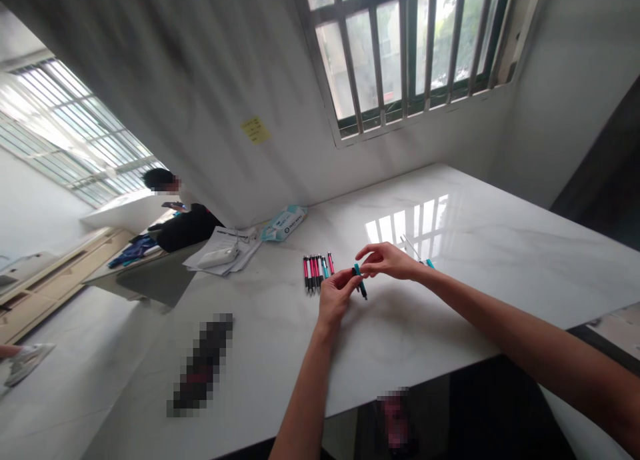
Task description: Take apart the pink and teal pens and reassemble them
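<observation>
My left hand (336, 299) pinches a teal-and-black pen (363, 291) between thumb and fingers, its black tip pointing down above the table. Fingers of my right hand (389, 261) close around the pen's upper teal end, with the index finger arched over it. Whether the pen is in one piece is too small to tell. Left of my hands lies a row of several pens (313, 273), mostly red and black, with a teal one (325, 268) among them. Behind my right wrist are thin pen parts (411, 248) and a teal piece (430, 264), partly hidden.
The white marbled table (280, 353) carries a wet-wipes pack (285, 224) and papers (235, 263) with a white object on top at the back left. A barred window (405, 53) is above. Another person (193, 223) sits further left.
</observation>
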Demonstrator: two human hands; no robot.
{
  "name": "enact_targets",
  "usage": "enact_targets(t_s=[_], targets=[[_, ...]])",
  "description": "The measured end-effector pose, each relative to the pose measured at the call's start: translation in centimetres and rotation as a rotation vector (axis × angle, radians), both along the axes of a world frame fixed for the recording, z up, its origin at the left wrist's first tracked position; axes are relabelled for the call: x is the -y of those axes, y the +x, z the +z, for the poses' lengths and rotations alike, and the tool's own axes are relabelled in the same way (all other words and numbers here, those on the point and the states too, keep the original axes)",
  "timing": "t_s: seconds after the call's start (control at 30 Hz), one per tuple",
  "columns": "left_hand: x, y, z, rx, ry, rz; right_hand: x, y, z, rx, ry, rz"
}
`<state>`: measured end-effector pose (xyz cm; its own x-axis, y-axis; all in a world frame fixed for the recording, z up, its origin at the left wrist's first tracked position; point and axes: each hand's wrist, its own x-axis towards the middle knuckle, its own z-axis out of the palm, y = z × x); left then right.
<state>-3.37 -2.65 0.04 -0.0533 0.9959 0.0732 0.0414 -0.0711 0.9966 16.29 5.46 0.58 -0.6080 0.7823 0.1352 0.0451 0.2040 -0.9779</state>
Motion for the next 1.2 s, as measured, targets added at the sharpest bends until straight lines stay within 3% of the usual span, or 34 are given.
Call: enact_targets(t_s=[0.17, 0.27, 0.37, 0.5, 0.6, 0.7, 0.77, 1.03, 1.2], targets=[[-0.1, 0.0, -0.3, 0.044, 0.012, 0.072, -2.7, 5.1, 1.1, 0.458, 0.416, -0.445], [-0.2, -0.2, -0.4, 0.075, 0.019, 0.117, -4.2, 7.7, 0.8, 0.743, 0.363, -0.516], [-0.2, -0.4, -0.4, 0.083, 0.02, 0.132, -4.8, 8.6, 0.0, 0.818, 0.279, -0.501], [-0.3, -0.4, -0.7, 0.056, 0.033, 0.125, -4.9, 8.0, -0.4, 0.756, 0.293, -0.49], [-0.3, -0.5, -1.0, -0.006, 0.042, 0.096, -4.6, 6.9, -0.3, 0.495, 0.31, -0.456], [-0.2, -0.5, -1.3, -0.114, 0.057, 0.08, -3.9, 5.1, -0.3, 0.144, 0.21, -0.293], [-0.1, -0.6, -1.3, -0.189, 0.08, 0.077, -3.2, 3.9, -0.5, 0.034, 0.15, -0.18], [0.4, -0.3, -0.3, -0.511, 0.315, 0.12, -1.1, 1.4, -0.8, 0.058, 0.106, -0.101], [0.7, -0.1, 0.0, -0.586, 0.342, 0.112, -0.7, 1.1, -0.6, 0.032, 0.135, -0.105]])
